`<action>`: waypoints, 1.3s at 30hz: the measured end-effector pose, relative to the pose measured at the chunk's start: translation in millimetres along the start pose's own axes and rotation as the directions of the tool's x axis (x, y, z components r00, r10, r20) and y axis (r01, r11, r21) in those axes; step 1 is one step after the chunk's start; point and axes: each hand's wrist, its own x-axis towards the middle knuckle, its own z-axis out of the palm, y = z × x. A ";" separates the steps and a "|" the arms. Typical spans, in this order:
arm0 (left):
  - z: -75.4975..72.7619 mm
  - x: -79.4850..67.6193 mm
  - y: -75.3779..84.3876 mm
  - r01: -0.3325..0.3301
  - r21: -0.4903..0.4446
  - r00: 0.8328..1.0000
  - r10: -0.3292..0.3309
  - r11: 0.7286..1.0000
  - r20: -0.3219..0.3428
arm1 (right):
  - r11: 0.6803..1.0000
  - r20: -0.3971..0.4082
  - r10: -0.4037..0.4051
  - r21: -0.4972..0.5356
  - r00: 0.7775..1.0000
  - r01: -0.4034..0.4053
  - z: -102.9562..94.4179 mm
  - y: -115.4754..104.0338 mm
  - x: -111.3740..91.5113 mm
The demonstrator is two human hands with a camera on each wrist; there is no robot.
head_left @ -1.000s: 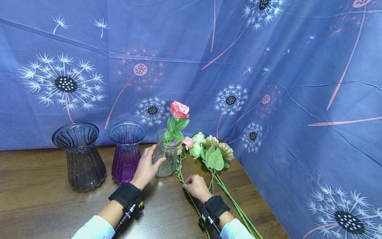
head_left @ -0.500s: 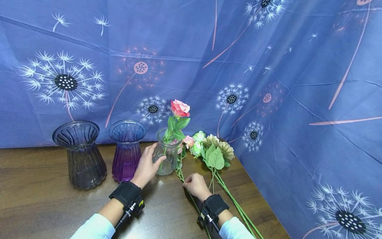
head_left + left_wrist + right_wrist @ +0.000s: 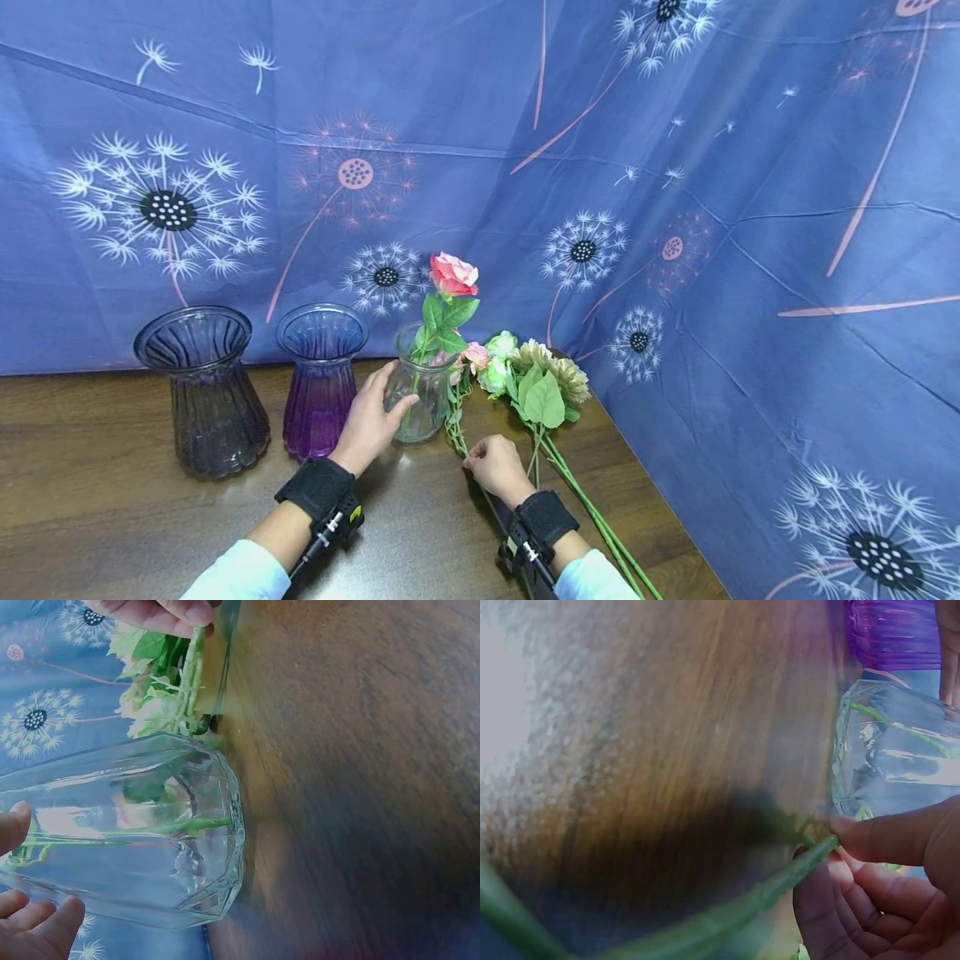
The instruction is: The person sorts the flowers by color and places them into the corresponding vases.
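Note:
In the head view my left hand (image 3: pixel 371 423) grips a clear glass vase (image 3: pixel 429 402) from its left side, thumb in front. One pink rose (image 3: pixel 453 275) with green leaves stands in that vase, its stem visible through the glass. To the right, just above the table, my right hand (image 3: pixel 497 468) pinches a green flower stem (image 3: pixel 761 896) between thumb and fingers. That stem runs toward pink flowers (image 3: pixel 476 357) lying behind the vase; which bloom it carries, I cannot tell. Beside it lie white-green flowers (image 3: pixel 495 375) and beige-green blooms (image 3: pixel 570 380) on long stems.
A purple-blue glass vase (image 3: pixel 318 408) stands left of my left hand. Farther left is a dark grey glass vase (image 3: pixel 217 425). All rest on a brown wooden table (image 3: pixel 112 508). A blue dandelion-print cloth (image 3: pixel 450 192) hangs behind and along the right edge.
The hands stay almost where they were. The stem's lower part, below the right hand, has shifted slightly to the right and looks blurred now.

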 end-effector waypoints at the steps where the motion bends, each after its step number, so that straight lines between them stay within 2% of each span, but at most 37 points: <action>1: 0.0 -0.1 0.0 0.000 -0.004 1.000 0.000 1.000 0.001 | 1.000 -0.001 0.007 0.007 1.000 -0.007 -0.6 -0.1 0.0; 13: 1.6 -1.0 -1.0 0.013 -0.025 1.000 -0.013 1.000 0.003 | 0.997 -0.039 0.032 0.076 0.999 -0.029 -9.5 -3.5 -2.7; 19: 2.8 -1.7 -1.2 -0.005 -0.020 1.000 0.005 1.000 -0.019 | 0.991 -0.037 0.057 0.124 0.998 -0.052 -16.6 -5.7 -3.3; 25: 3.8 -1.8 -1.4 -0.018 -0.023 0.999 0.017 1.000 -0.033 | 0.986 -0.031 0.042 0.165 0.999 -0.037 -24.9 -7.3 -4.3; 34: 2.8 -1.4 -0.5 -0.008 -0.029 1.000 0.008 1.000 -0.016 | 0.957 -0.002 0.060 0.283 0.998 -0.057 -34.2 -11.7 -7.1; 39: 3.0 -2.0 -0.3 -0.003 -0.048 1.000 0.002 0.999 -0.020 | 0.945 -0.016 0.065 0.322 0.998 -0.056 -40.2 -15.5 -8.3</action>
